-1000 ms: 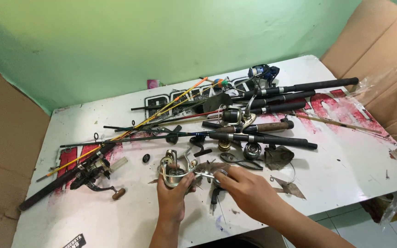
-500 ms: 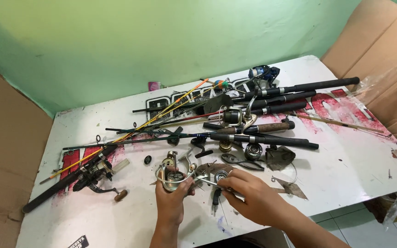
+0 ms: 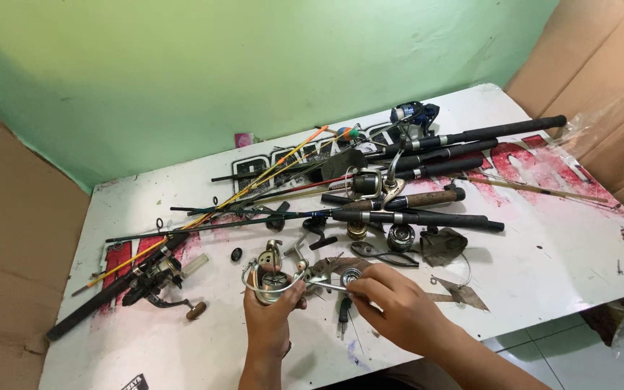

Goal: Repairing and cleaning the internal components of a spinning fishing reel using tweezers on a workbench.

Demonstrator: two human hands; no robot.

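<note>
here, near the table's [image 3: 543, 238] front edge, our left hand [image 3: 272, 318] is closed around the spinning reel [image 3: 272, 278], upright, its wire bail facing us. just to its right, our right hand [image 3: 391, 303] pinches a thin metal piece [image 3: 326, 287] lying sideways toward the reel.

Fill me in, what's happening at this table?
A person is working on a fishing reel over a white table. The left hand holds the reel by its body, wire bail toward the camera; the right hand pinches a thin metal part at the reel's side. Behind the hands lie a pile of fishing rods, loose reel parts and another reel on a rod at the left.
</note>
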